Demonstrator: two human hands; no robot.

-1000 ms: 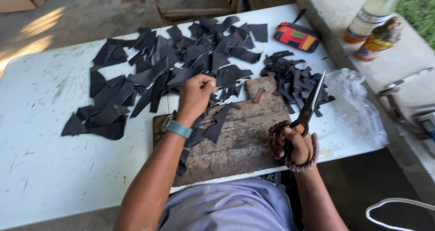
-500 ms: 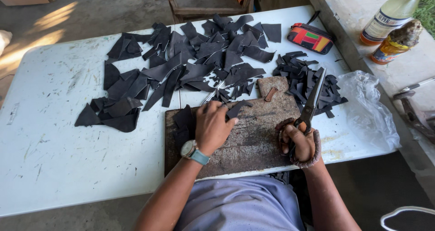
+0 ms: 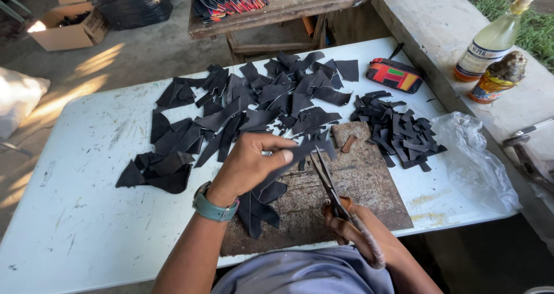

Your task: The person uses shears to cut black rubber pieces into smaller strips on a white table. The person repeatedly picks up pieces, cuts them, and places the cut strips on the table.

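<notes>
Lifted since before, left hand (image 3: 251,167) pinches black strip (image 3: 288,161), scissors (image 3: 328,181) half-hidden.

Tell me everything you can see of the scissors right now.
The scissors have long, dark metal blades, slightly parted and pointing away from the person, tips at the black strip pinched in the left hand. The handles look wrapped in brownish cord or tape and sit in the right hand, fingers through the loops. They are held low above the worn brown cutting board; whether they touch it cannot be told.
</notes>
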